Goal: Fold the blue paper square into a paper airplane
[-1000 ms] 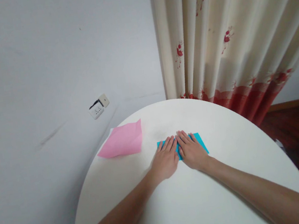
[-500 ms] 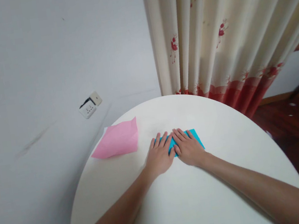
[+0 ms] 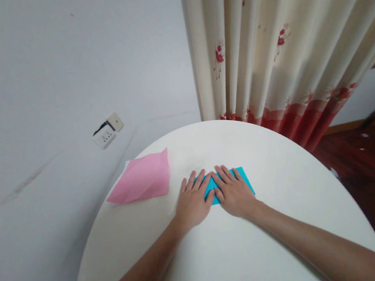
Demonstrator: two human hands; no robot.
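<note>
I record a blue paper (image 3: 245, 179) lying flat on the round white table (image 3: 276, 249), in front of the person; its right end is uncovered, and a strip shows between the hands; the left hand (image 3: 193, 202) rests palm down over its left part, fingers spread; the right hand (image 3: 235, 194) rests palm down further right on it, fingers also extended; neither hand is closed around anything; the thumbs lie close together, though I cannot tell whether they touch; to the left, apart from the left hand, I note a pink sheet (image 3: 142, 179) with one corner raised; beyond the table I find a wall socket (image 3: 104, 137) and a cream curtain (image 3: 266, 55) with a red lower band.
</note>
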